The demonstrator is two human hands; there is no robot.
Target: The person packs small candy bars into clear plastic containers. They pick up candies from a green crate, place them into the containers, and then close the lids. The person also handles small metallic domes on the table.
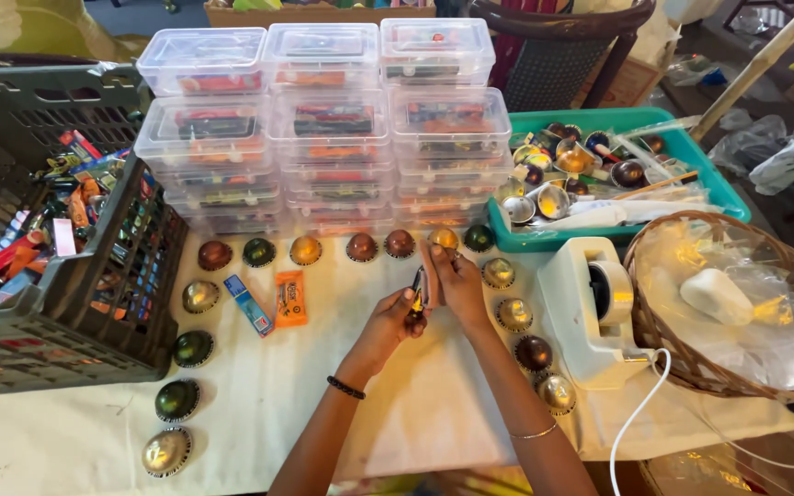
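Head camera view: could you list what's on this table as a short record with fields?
Left hand: grips a small dark packet
Right hand: pinches the same packet
Table: white cloth
Around the hands: arc of shiny foil capsules
Beside them: orange packet, blue packet
Behind: stacked clear boxes
Left: dark crate
Right: white machine, wicker basket, teal tray

Warm, even light, glare on clear plastic boxes point(323, 119), soft shadows, edges bowed, corners slightly blurred
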